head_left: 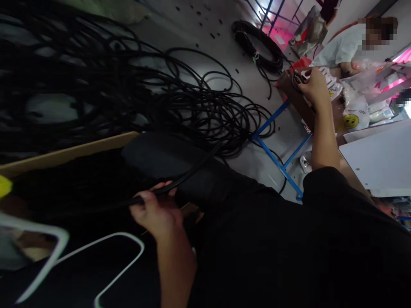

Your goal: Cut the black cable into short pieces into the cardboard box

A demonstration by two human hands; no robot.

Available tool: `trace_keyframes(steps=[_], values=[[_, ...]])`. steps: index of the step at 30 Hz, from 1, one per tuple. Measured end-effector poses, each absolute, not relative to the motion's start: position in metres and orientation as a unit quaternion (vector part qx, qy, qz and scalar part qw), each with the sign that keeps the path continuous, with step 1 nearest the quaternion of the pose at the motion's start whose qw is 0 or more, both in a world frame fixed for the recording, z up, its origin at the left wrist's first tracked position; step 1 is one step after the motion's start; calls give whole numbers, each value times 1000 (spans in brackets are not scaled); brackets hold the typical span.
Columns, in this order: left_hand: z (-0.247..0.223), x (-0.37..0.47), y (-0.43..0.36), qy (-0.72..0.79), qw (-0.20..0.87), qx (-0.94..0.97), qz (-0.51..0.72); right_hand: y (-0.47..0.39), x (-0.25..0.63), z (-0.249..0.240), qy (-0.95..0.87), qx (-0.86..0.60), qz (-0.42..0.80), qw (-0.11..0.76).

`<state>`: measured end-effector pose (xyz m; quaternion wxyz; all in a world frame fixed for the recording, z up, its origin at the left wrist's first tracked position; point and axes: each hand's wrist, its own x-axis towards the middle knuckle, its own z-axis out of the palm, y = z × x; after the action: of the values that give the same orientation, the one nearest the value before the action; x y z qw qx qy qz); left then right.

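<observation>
My left hand (159,209), palm up, is closed round a thick black cable (199,164) at the lower centre. The cable runs up and right over my dark-clothed leg towards a tangled heap of black cable (205,111) on the floor. At the upper right, my right hand (313,87) is pinched on thin black cable (296,78) at the edge of a brown table (298,100); its fingertips are partly hidden. Beyond that edge lies a tied black cable coil (255,47) on the floor.
A cardboard box (70,150) stands left of my leg, with a white metal frame (120,234) below it. Blue table legs (276,160) rise beside the cable heap. Plastic bags (353,113) lie on the table, where another person (340,47) works across from me.
</observation>
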<state>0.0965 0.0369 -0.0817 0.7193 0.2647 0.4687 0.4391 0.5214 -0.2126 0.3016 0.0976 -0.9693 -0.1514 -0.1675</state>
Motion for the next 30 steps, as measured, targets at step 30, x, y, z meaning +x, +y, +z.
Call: trace_keyframes(steps=[30], values=[[-42,34,109,496,682,283,457,-106,422,75,-423,-822,374,75]])
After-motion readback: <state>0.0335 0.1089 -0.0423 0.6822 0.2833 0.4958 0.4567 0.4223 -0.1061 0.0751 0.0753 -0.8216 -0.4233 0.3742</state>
